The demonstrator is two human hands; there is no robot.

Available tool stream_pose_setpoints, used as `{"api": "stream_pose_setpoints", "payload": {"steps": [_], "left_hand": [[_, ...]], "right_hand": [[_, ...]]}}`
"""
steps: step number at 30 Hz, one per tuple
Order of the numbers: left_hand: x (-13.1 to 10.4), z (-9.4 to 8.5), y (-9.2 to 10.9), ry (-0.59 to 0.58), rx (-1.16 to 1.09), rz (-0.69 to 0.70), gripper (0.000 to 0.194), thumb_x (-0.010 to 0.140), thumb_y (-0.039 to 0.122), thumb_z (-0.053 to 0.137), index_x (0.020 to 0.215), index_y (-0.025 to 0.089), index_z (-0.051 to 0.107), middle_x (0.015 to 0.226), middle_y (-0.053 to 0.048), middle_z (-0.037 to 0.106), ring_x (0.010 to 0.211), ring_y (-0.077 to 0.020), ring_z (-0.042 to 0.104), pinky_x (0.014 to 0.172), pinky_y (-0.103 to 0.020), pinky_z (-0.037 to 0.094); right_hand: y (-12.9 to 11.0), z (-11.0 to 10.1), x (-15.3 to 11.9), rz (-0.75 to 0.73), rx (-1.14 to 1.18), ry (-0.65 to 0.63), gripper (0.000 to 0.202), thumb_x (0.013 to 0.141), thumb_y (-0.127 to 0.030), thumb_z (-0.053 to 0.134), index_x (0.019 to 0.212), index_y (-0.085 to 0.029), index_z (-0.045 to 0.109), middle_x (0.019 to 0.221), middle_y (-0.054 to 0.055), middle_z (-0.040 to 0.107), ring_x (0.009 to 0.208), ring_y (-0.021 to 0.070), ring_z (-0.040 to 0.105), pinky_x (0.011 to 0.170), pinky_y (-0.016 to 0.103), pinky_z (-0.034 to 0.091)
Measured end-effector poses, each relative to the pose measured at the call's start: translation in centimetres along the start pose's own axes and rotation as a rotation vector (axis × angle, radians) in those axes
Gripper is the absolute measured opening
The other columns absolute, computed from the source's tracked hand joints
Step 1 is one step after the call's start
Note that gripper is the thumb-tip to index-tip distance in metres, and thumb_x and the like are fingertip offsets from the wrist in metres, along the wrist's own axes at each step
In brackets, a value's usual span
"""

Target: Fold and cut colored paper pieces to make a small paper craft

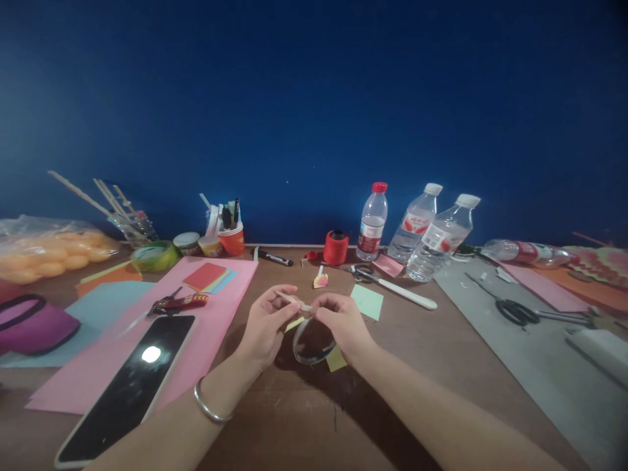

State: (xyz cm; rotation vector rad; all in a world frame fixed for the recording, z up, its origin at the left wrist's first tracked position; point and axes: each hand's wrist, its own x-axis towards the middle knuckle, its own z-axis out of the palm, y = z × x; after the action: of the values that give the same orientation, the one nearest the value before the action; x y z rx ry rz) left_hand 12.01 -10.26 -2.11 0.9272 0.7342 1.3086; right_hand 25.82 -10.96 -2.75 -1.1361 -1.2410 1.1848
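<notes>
Over the middle of the table, my left hand (267, 324) and my right hand (343, 320) meet, fingertips close together. Both pinch a thin whitish strip (290, 298) that runs between them. Just below hangs a thin pale ring (307, 360), perhaps a tape roll or a bent loop; whether it joins the strip I cannot tell. Part of the ring is hidden by my right hand. Yellow paper pieces (337, 358) lie beneath. A green paper square (367, 301) is beside my right hand, and a small yellow-pink paper piece (320, 281) lies beyond the fingers.
At left are a phone (132, 386), pink sheets (230, 281) and a bag of orange balls (53, 252). Along the back stand a pen cup (231, 239), red thread spool (336, 247) and bottles (371, 229). A white-handled knife (407, 293) and scissors (515, 313) lie right.
</notes>
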Motion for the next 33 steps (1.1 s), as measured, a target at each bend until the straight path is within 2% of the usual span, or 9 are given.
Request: {"api": "stream_pose_setpoints", "payload": {"steps": [2,4,6,8,11,15,19,26,33], "left_hand": [[0.1,-0.1,0.3,-0.032,-0.063,-0.021,0.026,0.065,0.018,0.063,0.091,0.017,0.057,0.069,-0.001,0.063,0.061,-0.0107,0.057,0.060,-0.021,0.045],[0.2,-0.2,0.5,-0.027,-0.124,-0.077,0.020,0.071,0.028,0.057,0.088,0.017,0.059,0.071,-0.002,0.063,0.059,-0.0107,0.057,0.056,-0.020,0.044],[0.5,-0.4,0.7,-0.021,-0.130,-0.186,0.027,0.076,0.040,0.049,0.076,0.015,0.060,0.064,-0.001,0.060,0.050,-0.0088,0.053,0.047,-0.018,0.040],[0.5,-0.5,0.9,-0.055,-0.082,-0.307,0.041,0.077,0.049,0.043,0.064,0.014,0.059,0.055,-0.001,0.056,0.042,-0.0072,0.048,0.040,-0.016,0.035],[0.3,-0.5,1.1,-0.180,0.047,-0.410,0.045,0.076,0.053,0.043,0.062,0.013,0.059,0.052,-0.004,0.057,0.041,-0.0091,0.050,0.037,-0.017,0.032],[-0.2,-0.5,1.0,-0.343,0.243,-0.419,0.018,0.069,0.031,0.062,0.066,0.013,0.060,0.061,-0.005,0.062,0.045,-0.0088,0.053,0.038,-0.015,0.031],[-0.1,-0.6,0.5,-0.341,0.251,-0.367,0.009,0.063,0.018,0.067,0.067,0.014,0.060,0.060,-0.002,0.061,0.047,-0.0078,0.053,0.044,-0.017,0.036],[0.0,-0.5,0.7,-0.392,0.365,-0.353,0.009,0.060,0.012,0.063,0.070,0.013,0.062,0.054,-0.001,0.062,0.047,-0.0092,0.052,0.048,-0.020,0.037],[-0.1,-0.4,0.2,-0.359,0.483,-0.282,0.015,0.067,0.024,0.062,0.058,0.013,0.058,0.052,-0.001,0.061,0.049,-0.0097,0.051,0.051,-0.021,0.037]], "right_hand": [[-0.8,-0.4,-0.2,-0.186,-0.137,0.047,0.007,0.066,-0.020,0.051,0.062,-0.017,0.057,0.053,-0.002,0.052,0.049,0.0105,0.044,0.047,0.023,0.034],[-1.5,-1.2,-0.3,-0.517,-0.341,0.071,0.009,0.069,-0.017,0.051,0.066,-0.019,0.059,0.066,0.001,0.060,0.063,0.0143,0.051,0.062,0.028,0.040],[-1.9,-2.3,-0.3,-0.829,-0.530,-0.007,0.013,0.069,-0.013,0.051,0.071,-0.022,0.061,0.072,0.001,0.064,0.068,0.0149,0.053,0.071,0.031,0.040],[-1.8,-3.3,-0.1,-1.003,-0.683,-0.109,0.019,0.070,-0.011,0.050,0.080,-0.023,0.061,0.081,0.002,0.066,0.073,0.0156,0.054,0.070,0.031,0.040],[-1.3,-4.1,0.3,-1.054,-0.861,-0.213,0.021,0.073,-0.013,0.048,0.085,-0.024,0.061,0.084,0.003,0.065,0.074,0.0167,0.052,0.068,0.032,0.040],[-0.8,-4.3,0.7,-1.066,-0.920,-0.250,0.018,0.073,-0.013,0.048,0.082,-0.023,0.061,0.081,0.003,0.064,0.072,0.0164,0.049,0.067,0.031,0.040],[-0.6,-4.3,0.8,-1.066,-0.900,-0.245,0.020,0.071,-0.011,0.049,0.082,-0.023,0.060,0.081,0.003,0.064,0.072,0.0162,0.049,0.067,0.031,0.040],[-0.1,-4.2,1.4,-1.134,-0.793,-0.173,0.036,0.068,-0.010,0.049,0.103,-0.019,0.048,0.077,0.002,0.062,0.068,0.0157,0.049,0.068,0.032,0.042],[0.0,-4.2,1.4,-1.123,-0.900,-0.284,0.029,0.073,-0.010,0.048,0.101,-0.019,0.050,0.081,0.004,0.062,0.072,0.0162,0.049,0.067,0.030,0.041]]}}
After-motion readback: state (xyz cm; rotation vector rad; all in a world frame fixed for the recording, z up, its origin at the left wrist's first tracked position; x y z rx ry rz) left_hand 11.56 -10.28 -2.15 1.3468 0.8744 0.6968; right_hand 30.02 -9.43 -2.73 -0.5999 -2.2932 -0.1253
